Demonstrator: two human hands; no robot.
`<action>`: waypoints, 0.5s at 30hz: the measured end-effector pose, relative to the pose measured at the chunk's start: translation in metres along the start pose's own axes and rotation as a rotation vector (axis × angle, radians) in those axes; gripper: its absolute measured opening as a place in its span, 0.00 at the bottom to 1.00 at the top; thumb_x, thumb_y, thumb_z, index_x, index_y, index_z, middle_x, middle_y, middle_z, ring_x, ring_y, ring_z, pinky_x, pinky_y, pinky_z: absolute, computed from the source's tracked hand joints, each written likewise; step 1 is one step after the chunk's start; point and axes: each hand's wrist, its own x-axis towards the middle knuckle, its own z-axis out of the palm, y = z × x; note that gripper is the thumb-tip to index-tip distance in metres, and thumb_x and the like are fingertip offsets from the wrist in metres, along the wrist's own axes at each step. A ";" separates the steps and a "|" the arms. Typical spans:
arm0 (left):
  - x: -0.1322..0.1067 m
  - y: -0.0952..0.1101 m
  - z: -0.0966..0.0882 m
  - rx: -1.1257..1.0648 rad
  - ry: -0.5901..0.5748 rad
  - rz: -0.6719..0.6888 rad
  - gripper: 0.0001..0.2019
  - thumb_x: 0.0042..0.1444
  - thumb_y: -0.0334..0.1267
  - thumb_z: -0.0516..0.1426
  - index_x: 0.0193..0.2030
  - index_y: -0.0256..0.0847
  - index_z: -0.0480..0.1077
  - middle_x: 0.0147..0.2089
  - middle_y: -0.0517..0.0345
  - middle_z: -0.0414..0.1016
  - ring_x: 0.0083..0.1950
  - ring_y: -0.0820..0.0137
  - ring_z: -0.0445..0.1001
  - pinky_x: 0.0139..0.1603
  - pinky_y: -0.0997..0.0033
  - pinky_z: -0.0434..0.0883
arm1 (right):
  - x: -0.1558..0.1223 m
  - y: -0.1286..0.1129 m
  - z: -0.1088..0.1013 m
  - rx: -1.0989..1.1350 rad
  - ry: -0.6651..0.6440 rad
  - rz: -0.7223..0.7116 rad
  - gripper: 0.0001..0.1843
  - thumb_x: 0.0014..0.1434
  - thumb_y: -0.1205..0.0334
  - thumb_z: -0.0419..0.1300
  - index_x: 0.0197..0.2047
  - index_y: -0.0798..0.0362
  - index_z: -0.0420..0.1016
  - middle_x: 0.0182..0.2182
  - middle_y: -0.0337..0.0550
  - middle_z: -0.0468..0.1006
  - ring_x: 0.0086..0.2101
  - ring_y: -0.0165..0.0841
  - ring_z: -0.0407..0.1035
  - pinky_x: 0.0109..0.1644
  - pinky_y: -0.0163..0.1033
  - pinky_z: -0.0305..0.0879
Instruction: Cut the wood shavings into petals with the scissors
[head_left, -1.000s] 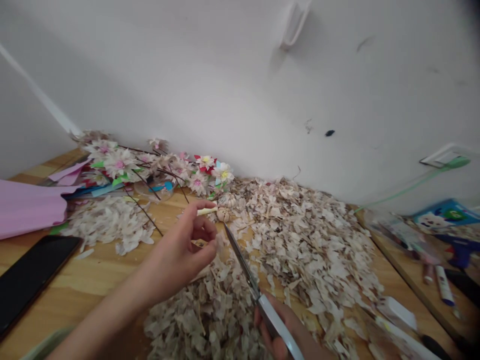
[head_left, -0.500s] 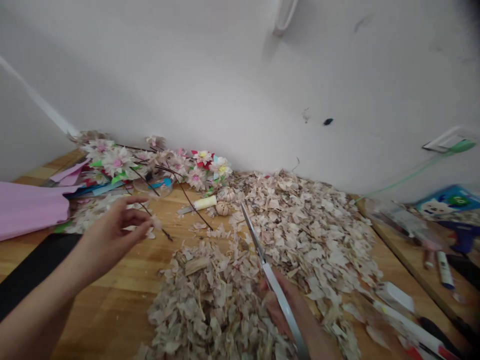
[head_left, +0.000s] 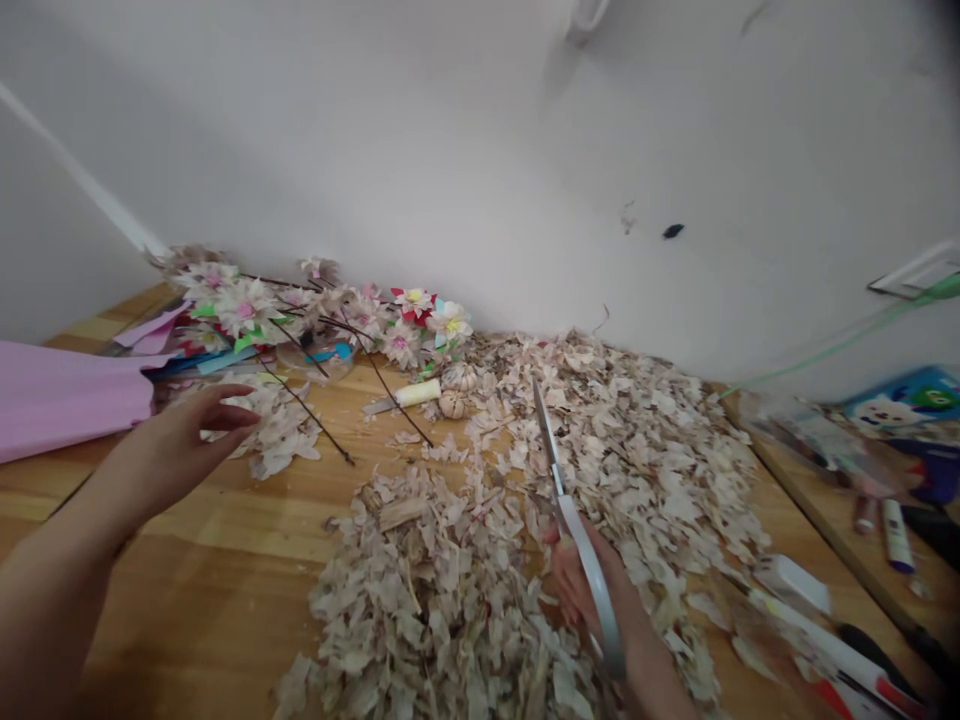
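My right hand (head_left: 592, 600) grips a pair of grey-handled scissors (head_left: 571, 520), blades closed and pointing away over a wide heap of pale dry husk pieces (head_left: 637, 470). My left hand (head_left: 184, 440) reaches left, fingers stretched out, its tips at a small pile of cut husk petals (head_left: 281, 430) on the wooden table (head_left: 225, 560). It holds nothing that I can see. A thin dark wire stem (head_left: 315, 420) lies across that pile. Another husk heap (head_left: 435, 600) lies in front of me.
Handmade husk flowers (head_left: 315, 315) on stems lie along the white wall. A pink paper sheet (head_left: 67, 395) is at the left. A small cream-handled knife (head_left: 401, 398) and two garlic bulbs (head_left: 454, 392) lie mid-table. Pens and a glue gun (head_left: 885, 520) crowd the right edge.
My left hand has swung from the middle of the table to the left petal pile and opened. The scissors in my right hand have shifted right.
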 end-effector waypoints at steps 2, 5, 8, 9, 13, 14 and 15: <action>-0.002 0.004 -0.001 -0.035 0.030 -0.021 0.26 0.48 0.47 0.50 0.55 0.42 0.58 0.44 0.52 0.77 0.46 0.62 0.74 0.42 0.68 0.67 | 0.000 -0.002 0.000 0.005 0.052 0.017 0.27 0.38 0.36 0.64 0.27 0.50 0.64 0.09 0.24 0.54 0.09 0.21 0.46 0.10 0.27 0.46; -0.006 0.014 -0.003 0.013 0.092 -0.075 0.24 0.52 0.49 0.51 0.55 0.46 0.58 0.42 0.57 0.77 0.42 0.64 0.74 0.35 0.73 0.65 | -0.002 -0.007 0.001 0.005 0.090 0.042 0.30 0.36 0.33 0.63 0.27 0.50 0.64 0.08 0.24 0.54 0.09 0.21 0.47 0.10 0.27 0.47; -0.007 0.023 -0.004 0.199 0.155 -0.130 0.23 0.54 0.54 0.49 0.55 0.48 0.57 0.42 0.59 0.76 0.39 0.62 0.74 0.30 0.74 0.60 | -0.002 -0.011 0.003 0.010 0.093 0.070 0.31 0.34 0.31 0.62 0.27 0.50 0.64 0.07 0.24 0.54 0.08 0.21 0.46 0.10 0.28 0.47; -0.006 0.024 -0.005 0.233 0.154 -0.119 0.24 0.54 0.55 0.48 0.55 0.48 0.57 0.43 0.59 0.76 0.40 0.61 0.74 0.30 0.74 0.60 | -0.002 -0.012 0.004 0.011 0.096 0.072 0.31 0.33 0.31 0.62 0.27 0.50 0.64 0.07 0.24 0.54 0.08 0.21 0.46 0.10 0.28 0.47; -0.003 0.022 -0.003 0.189 0.154 -0.080 0.25 0.53 0.56 0.50 0.54 0.46 0.58 0.45 0.58 0.76 0.43 0.61 0.73 0.34 0.72 0.62 | 0.000 -0.008 0.001 -0.003 0.107 0.071 0.29 0.36 0.34 0.63 0.27 0.51 0.64 0.08 0.24 0.54 0.09 0.21 0.47 0.10 0.28 0.47; -0.002 0.021 -0.001 0.160 0.167 -0.083 0.24 0.53 0.55 0.51 0.53 0.46 0.59 0.44 0.59 0.76 0.42 0.61 0.73 0.36 0.72 0.63 | 0.001 -0.006 -0.001 -0.007 0.110 0.066 0.27 0.37 0.36 0.64 0.27 0.51 0.64 0.09 0.24 0.55 0.09 0.21 0.47 0.10 0.28 0.47; -0.001 0.021 0.001 0.125 0.178 -0.078 0.24 0.52 0.54 0.53 0.53 0.46 0.61 0.43 0.59 0.76 0.42 0.62 0.73 0.37 0.72 0.63 | 0.001 -0.004 -0.003 -0.014 0.123 0.048 0.25 0.39 0.39 0.65 0.28 0.50 0.64 0.10 0.24 0.56 0.09 0.21 0.47 0.11 0.29 0.48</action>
